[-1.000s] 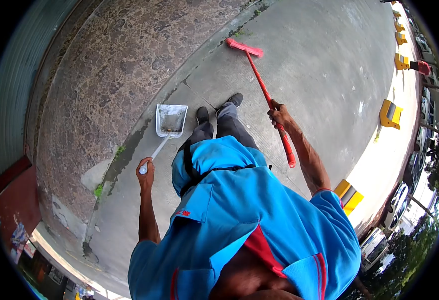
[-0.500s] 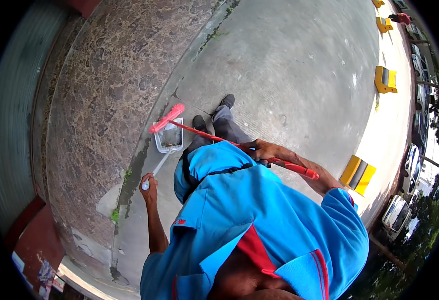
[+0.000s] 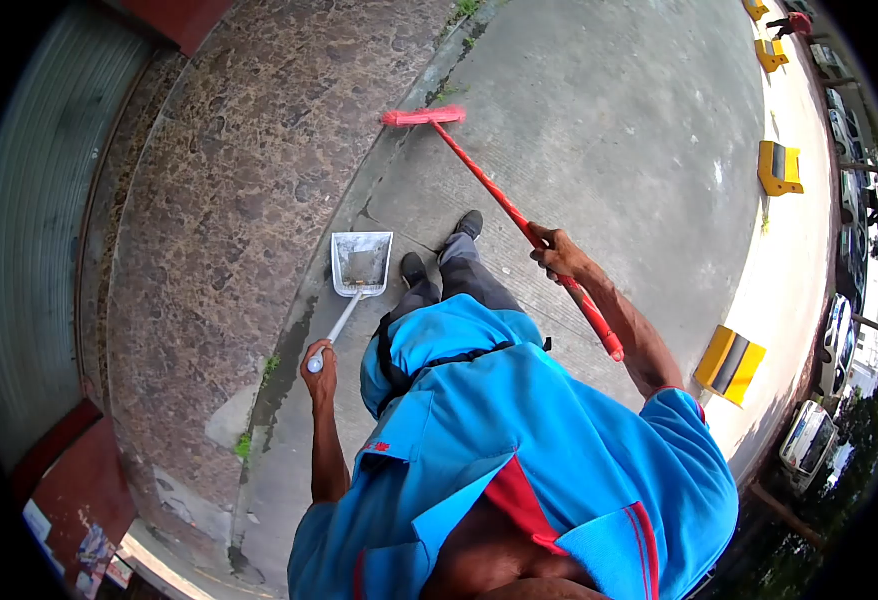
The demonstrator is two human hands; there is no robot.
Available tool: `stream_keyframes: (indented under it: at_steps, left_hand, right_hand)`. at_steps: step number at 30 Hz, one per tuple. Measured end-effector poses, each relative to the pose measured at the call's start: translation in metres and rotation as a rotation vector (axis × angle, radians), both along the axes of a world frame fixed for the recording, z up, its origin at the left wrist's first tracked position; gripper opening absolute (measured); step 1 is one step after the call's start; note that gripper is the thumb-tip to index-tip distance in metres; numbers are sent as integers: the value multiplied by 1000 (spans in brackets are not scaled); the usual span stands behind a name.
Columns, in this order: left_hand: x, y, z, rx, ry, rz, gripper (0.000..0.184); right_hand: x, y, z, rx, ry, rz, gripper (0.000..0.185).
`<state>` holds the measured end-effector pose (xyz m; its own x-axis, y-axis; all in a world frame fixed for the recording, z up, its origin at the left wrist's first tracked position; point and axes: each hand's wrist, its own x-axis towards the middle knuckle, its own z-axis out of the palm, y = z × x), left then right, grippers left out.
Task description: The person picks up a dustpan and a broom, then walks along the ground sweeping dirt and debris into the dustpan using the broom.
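My left hand [image 3: 321, 370] is closed around the pale handle of a long-handled dustpan [image 3: 346, 318]. The white pan lies on the concrete in front of my left foot, its wide mouth pointing away from me, with greyish dirt on its floor. A red broom [image 3: 499, 196] slants across the right side, and my right hand [image 3: 561, 254] grips its stick partway down. Its pinkish-red bristle head [image 3: 424, 117] is at the ground, well beyond the pan, by the seam between concrete and brown paving. The broom head is apart from the dustpan.
Brown patterned paving [image 3: 249, 170] borders the grey concrete [image 3: 619, 130] on the left, with small weeds [image 3: 271, 366] along the seam. Yellow-and-black blocks [image 3: 730, 364] line the right side. Parked cars [image 3: 809, 438] and a person [image 3: 791, 24] are farther off. A corrugated shutter [image 3: 39, 240] stands far left.
The broom head has swung forward and right, away from the dustpan, where it was over the pan's mouth. My right hand has moved forward with the stick. My left hand still holds the dustpan.
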<state>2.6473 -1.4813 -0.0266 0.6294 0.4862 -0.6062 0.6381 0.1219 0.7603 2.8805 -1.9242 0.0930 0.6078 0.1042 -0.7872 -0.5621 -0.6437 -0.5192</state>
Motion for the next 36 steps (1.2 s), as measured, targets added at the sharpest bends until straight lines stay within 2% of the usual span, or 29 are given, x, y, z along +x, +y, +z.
stream_keyframes:
  at_steps: [4, 7, 10, 13, 16, 21, 24, 26, 28, 31, 35, 36]
  left_hand:
    - [35, -8, -11, 157, -23, -159, 13]
    - [60, -5, -27, 103, -24, -179, 14]
    - [75, 2, -49, 89, -70, -195, 15]
    - [84, 9, -50, 92, -111, -245, 14]
    - [89, 1, -32, 37, -74, -227, 13]
    - [91, -5, -31, 60, -58, -218, 13]
    - [100, -14, -18, 46, 2, -222, 13]
    - [105, -16, -27, 67, -21, -222, 13]
    - [110, -19, -28, 71, -42, -208, 14]
    - [120, -25, -38, 89, -68, -225, 15]
    - [141, -31, -52, 178, -38, -267, 15]
    - [145, -34, -49, 211, -47, -272, 15]
  right_hand:
    - [3, 16, -39, 60, -34, -50, 69]
    - [-31, 20, -55, 130, 8, -22, 65]
    - [-69, 16, -44, 137, 82, 194, 69]
    - [-84, 13, 0, 148, 321, 76, 69]
    - [-86, -9, 20, 190, 360, 7, 69]
    - [-62, -14, 23, 139, 202, -125, 67]
    - [-25, -7, -17, 87, 11, -169, 67]
    - [8, -1, -43, 45, -64, -187, 66]
    - [34, 2, -83, 60, -152, -140, 64]
    - [38, 12, -94, 45, -159, -109, 66]
    - [-22, 7, -104, 149, -98, 116, 68]
    - [-53, -6, -133, 209, -346, 240, 71]
